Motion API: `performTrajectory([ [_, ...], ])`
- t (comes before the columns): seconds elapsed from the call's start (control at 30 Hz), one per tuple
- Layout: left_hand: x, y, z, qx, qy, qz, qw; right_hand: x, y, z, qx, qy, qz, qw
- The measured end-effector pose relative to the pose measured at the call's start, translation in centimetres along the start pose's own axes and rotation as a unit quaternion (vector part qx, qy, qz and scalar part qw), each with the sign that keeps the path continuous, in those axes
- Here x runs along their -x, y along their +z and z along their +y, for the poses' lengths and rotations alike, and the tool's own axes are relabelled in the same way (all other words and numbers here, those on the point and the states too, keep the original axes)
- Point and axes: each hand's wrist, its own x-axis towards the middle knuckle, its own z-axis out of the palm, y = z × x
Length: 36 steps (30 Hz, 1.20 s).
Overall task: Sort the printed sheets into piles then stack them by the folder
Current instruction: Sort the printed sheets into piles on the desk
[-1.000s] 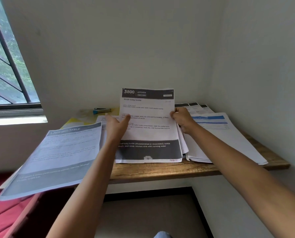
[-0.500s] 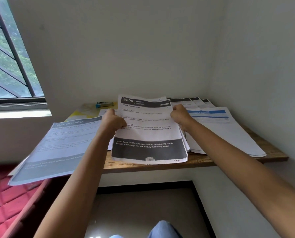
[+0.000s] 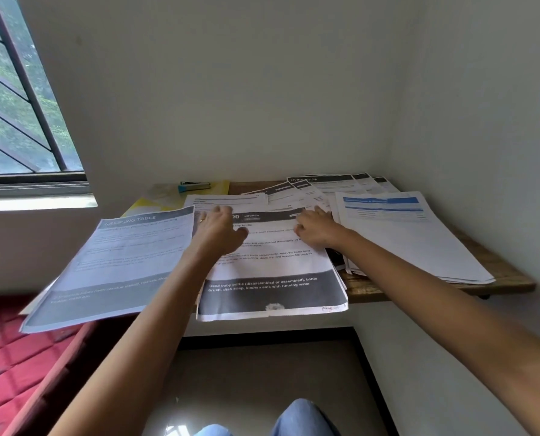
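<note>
A printed sheet headed KITCHEN [image 3: 271,272] lies flat on the middle pile, its dark lower band overhanging the shelf's front edge. My left hand [image 3: 219,229] rests palm down on its upper left part. My right hand [image 3: 317,226] presses on its upper right corner with fingers spread. Left of it a DRESSING TABLE sheet [image 3: 120,262] tops a pile that juts far past the shelf. A blue-headed pile [image 3: 404,237] lies at the right, and fanned LIVING ROOM sheets [image 3: 328,187] lie at the back. The yellow folder [image 3: 158,199] sits at the back left.
A blue stapler [image 3: 194,186] lies on the folder. The wooden shelf [image 3: 507,275] fills a corner, with walls behind and to the right. A window [image 3: 17,121] is at the left, a red cushioned seat [image 3: 13,357] below it. My knee [image 3: 297,420] shows at the bottom.
The KITCHEN sheet, held upright by both hands a second ago, has been lowered flat onto the middle pile. Both hands now lie on top of it instead of gripping its edges.
</note>
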Motion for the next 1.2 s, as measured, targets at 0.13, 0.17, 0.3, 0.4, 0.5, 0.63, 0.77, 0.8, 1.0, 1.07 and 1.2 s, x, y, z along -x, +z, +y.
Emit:
performTrajectory([
  [0.13,-1.1,0.9,0.9,-0.038,0.129,-0.075,0.988,-0.3,-0.1,0.2,-0.010,-0.005,-0.051,0.999],
  [0.17,-1.5,1.3,1.0,-0.048,0.139,-0.096,0.984,-0.3,-0.3,0.1,-0.011,-0.007,-0.049,0.999],
  [0.3,-2.7,3.3,0.6,-0.074,0.120,-0.123,0.982,-1.6,-1.9,0.8,-0.052,-0.010,0.025,0.998],
  [0.4,-2.7,4.4,0.1,-0.071,0.119,-0.127,0.982,-3.1,-2.8,1.9,-0.060,0.012,0.067,0.996],
  [0.5,-2.7,5.1,-0.3,-0.069,0.120,-0.122,0.983,-4.6,-3.2,2.7,-0.051,0.033,0.064,0.996],
  [0.63,-3.1,5.4,-0.5,-0.070,0.122,-0.118,0.983,-6.5,-3.2,3.4,-0.046,0.056,0.060,0.996],
  [0.77,-3.2,5.6,-0.5,-0.063,0.123,-0.116,0.984,-8.2,-3.3,2.7,-0.104,0.029,0.101,0.989],
  [0.8,-3.2,5.5,-0.5,-0.061,0.121,-0.115,0.984,-8.7,-3.3,2.0,-0.114,0.021,0.106,0.988],
  [1.0,-3.3,5.5,-0.5,-0.039,0.120,-0.105,0.986,-11.3,-2.8,-2.5,-0.110,0.001,0.067,0.992],
  [1.07,-3.4,5.5,-0.6,-0.034,0.121,-0.104,0.987,-12.2,-2.3,-3.3,-0.115,0.007,0.051,0.992],
  [1.2,-3.4,5.5,-0.6,-0.039,0.122,-0.115,0.985,-13.4,-1.4,-4.5,-0.133,0.038,0.063,0.988],
])
